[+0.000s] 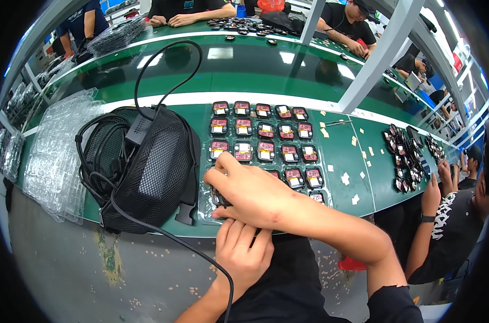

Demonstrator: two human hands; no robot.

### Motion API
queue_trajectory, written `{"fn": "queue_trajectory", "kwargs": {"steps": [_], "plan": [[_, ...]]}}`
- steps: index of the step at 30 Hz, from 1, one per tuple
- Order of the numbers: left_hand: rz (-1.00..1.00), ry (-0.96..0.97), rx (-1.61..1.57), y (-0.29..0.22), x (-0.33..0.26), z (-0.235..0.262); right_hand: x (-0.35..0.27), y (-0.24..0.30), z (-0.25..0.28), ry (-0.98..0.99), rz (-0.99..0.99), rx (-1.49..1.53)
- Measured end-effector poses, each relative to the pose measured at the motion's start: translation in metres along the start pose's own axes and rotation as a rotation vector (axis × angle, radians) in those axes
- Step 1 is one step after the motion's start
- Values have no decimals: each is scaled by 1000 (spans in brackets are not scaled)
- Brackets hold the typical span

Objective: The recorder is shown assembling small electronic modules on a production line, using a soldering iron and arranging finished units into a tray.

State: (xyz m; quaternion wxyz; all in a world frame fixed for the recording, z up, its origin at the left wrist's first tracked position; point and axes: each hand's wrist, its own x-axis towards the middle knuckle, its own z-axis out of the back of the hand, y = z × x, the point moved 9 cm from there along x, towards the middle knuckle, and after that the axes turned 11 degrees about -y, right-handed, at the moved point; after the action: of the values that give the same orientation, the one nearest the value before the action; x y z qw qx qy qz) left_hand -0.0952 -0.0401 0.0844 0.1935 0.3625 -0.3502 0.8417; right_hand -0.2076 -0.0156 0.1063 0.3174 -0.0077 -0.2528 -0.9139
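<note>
A clear plastic tray lies on the green bench, with rows of small black square cases in it. One such case shows a red circuit-board-like face with a white patch. My right hand reaches across from the right over the tray's near left part. Its thumb and fingers are bent around a black case at the near left corner, mostly hidden beneath the hand. Just below, at the bench's front edge, my left hand has its fingers curled in. What it holds, if anything, is hidden.
A black mesh bag with a looping cable stands left of the tray. Stacked clear trays lie farther left. A grey post rises behind. Paper scraps and piled black units lie right; co-workers sit around.
</note>
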Motion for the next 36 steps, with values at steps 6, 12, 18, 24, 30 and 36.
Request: {"fn": "queue_trajectory", "kwargs": {"steps": [6,12,18,24,30,36], "plan": [[31,28,-32,1,-10,-1,3,14,-6,35,89,-30],[-5,-53,-115,2,-29,12,-4,13,-21,92,79,-17],[-31,-95,-67,5,-36,25,-15,6,7,-69,48,59],[-18,-135,34,21,-30,35,-55,-26,69,-378,-151,225],[-63,-8,65,21,-15,19,-122,-67,81,-495,-384,241],[-59,37,103,22,-21,10,-157,-82,83,-556,-416,203]]}}
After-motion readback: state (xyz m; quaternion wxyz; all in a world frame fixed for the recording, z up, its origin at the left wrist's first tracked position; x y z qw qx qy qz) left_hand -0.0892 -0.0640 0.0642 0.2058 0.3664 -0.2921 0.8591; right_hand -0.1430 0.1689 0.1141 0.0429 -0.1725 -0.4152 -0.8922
